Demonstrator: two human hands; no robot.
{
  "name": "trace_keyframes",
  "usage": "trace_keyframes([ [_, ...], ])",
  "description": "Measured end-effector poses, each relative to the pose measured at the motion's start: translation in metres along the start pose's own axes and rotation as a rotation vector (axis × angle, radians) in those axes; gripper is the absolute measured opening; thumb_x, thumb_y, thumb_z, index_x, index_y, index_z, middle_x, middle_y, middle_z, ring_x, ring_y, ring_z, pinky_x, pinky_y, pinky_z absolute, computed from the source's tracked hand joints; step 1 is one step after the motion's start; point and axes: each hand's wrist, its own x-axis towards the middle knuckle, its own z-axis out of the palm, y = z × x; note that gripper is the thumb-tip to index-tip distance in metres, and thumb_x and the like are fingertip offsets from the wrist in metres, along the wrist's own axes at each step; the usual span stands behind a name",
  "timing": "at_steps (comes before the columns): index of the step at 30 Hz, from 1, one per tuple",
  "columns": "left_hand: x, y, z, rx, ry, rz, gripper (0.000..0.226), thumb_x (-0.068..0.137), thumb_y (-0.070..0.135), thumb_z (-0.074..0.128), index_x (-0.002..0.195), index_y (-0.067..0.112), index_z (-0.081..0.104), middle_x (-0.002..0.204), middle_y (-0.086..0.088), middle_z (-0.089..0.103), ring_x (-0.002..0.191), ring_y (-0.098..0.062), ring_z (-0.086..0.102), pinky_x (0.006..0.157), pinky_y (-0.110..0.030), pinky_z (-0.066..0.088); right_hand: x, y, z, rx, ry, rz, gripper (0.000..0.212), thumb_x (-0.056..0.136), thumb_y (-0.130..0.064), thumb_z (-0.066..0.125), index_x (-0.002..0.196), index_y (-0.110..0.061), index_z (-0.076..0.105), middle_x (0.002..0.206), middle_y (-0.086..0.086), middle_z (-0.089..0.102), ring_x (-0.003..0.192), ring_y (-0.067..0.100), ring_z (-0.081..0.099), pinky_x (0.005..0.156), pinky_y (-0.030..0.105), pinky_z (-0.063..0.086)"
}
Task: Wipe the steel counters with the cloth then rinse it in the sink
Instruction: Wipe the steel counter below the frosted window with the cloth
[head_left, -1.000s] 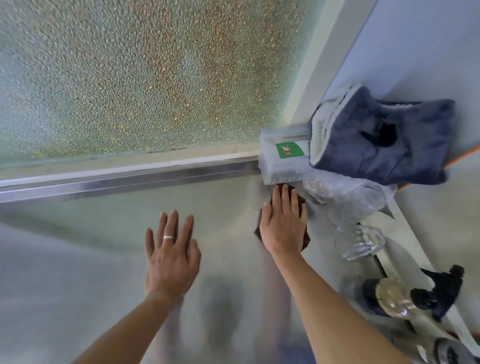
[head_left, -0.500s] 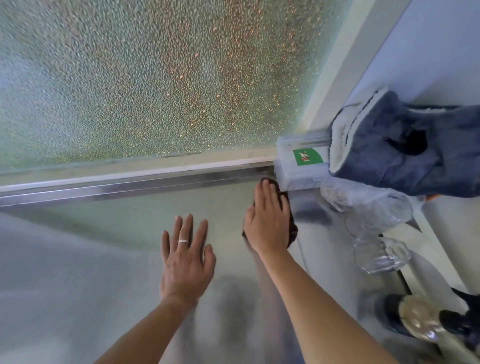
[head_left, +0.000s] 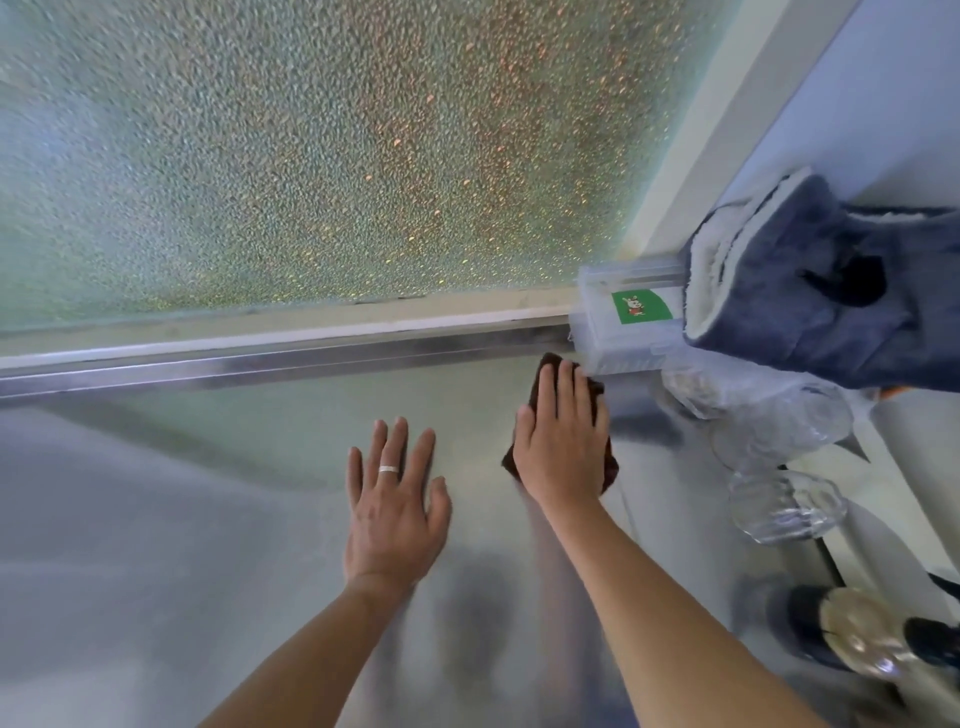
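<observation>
My right hand (head_left: 563, 439) lies flat with straight fingers on a dark brown cloth (head_left: 612, 465), pressing it onto the steel counter (head_left: 208, 519) close to the back ledge. Only the cloth's edges show around the hand. My left hand (head_left: 392, 501), wearing a ring, rests flat and spread on the bare steel just left of it, holding nothing. No sink is in view.
A frosted glass window (head_left: 337, 156) rises behind the steel ledge (head_left: 260, 364). A clear plastic box with a green sticker (head_left: 628, 325) stands just beyond the cloth, under a folded blue towel (head_left: 831, 301). Clear glasses (head_left: 784, 504) and a dark spray bottle (head_left: 857, 639) line the right side.
My right hand has slid the cloth away from me and leftward, up to the back ledge beside the plastic box. The left hand stays flat on the counter.
</observation>
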Motion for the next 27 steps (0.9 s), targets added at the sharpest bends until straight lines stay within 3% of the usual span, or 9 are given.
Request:
trace_keyframes([
  [5,0.001,-0.003,0.002,-0.011,-0.001,0.005,0.058,0.100,0.044,0.032,0.156,0.027,0.037,0.168,-0.004,0.024,0.158,-0.021,0.005,0.128,-0.050,0.005,0.024,-0.031,0.012,0.018,-0.025,-0.217,0.057,0.105,-0.037,0.029,0.158,-0.018,0.035,0.165,0.005,0.033,0.154,0.025,0.027,0.122,0.050,0.025],
  [11,0.000,0.001,-0.007,-0.175,0.038,-0.041,0.069,0.096,0.048,0.025,0.151,0.010,0.043,0.162,-0.007,0.034,0.157,-0.018,0.015,0.129,-0.043,0.003,-0.023,-0.035,0.003,0.027,-0.097,-0.528,0.054,0.108,-0.038,0.027,0.160,-0.028,0.028,0.168,-0.006,0.026,0.157,0.014,0.017,0.125,0.044,0.020],
  [17,-0.004,-0.018,-0.028,-0.544,-0.043,-0.068,0.061,0.096,0.042,0.029,0.138,0.007,0.057,0.155,-0.010,0.044,0.152,-0.020,0.026,0.127,-0.047,0.014,-0.138,-0.057,-0.009,0.140,-0.084,-0.489,0.054,0.104,-0.032,0.033,0.157,-0.023,0.036,0.166,-0.006,0.031,0.156,0.014,0.019,0.124,0.044,0.021],
  [20,-0.027,-0.025,-0.030,-0.540,-0.105,-0.032,0.052,0.100,0.035,0.035,0.141,0.008,0.053,0.156,-0.010,0.042,0.152,-0.023,0.026,0.125,-0.050,0.019,-0.199,-0.063,-0.015,0.191,-0.100,-0.513,0.054,0.103,-0.029,0.036,0.157,-0.023,0.036,0.166,-0.004,0.031,0.156,0.015,0.019,0.124,0.044,0.020],
  [23,-0.065,-0.025,-0.029,-0.548,-0.089,-0.086,0.057,0.098,0.039,0.031,0.144,0.011,0.049,0.156,-0.009,0.041,0.150,-0.024,0.029,0.125,-0.046,0.022,-0.233,-0.044,-0.024,0.191,-0.092,-0.487,0.054,0.104,-0.027,0.040,0.157,-0.023,0.036,0.166,-0.004,0.032,0.156,0.014,0.018,0.124,0.043,0.021],
  [27,-0.118,-0.024,-0.024,-0.265,0.002,0.063,0.056,0.095,0.036,0.031,0.142,0.017,0.054,0.155,-0.007,0.046,0.151,-0.024,0.032,0.123,-0.046,0.018,-0.252,0.014,-0.031,0.117,-0.052,-0.148,0.053,0.107,-0.030,0.037,0.159,-0.023,0.033,0.167,-0.002,0.029,0.156,0.015,0.021,0.123,0.043,0.025],
])
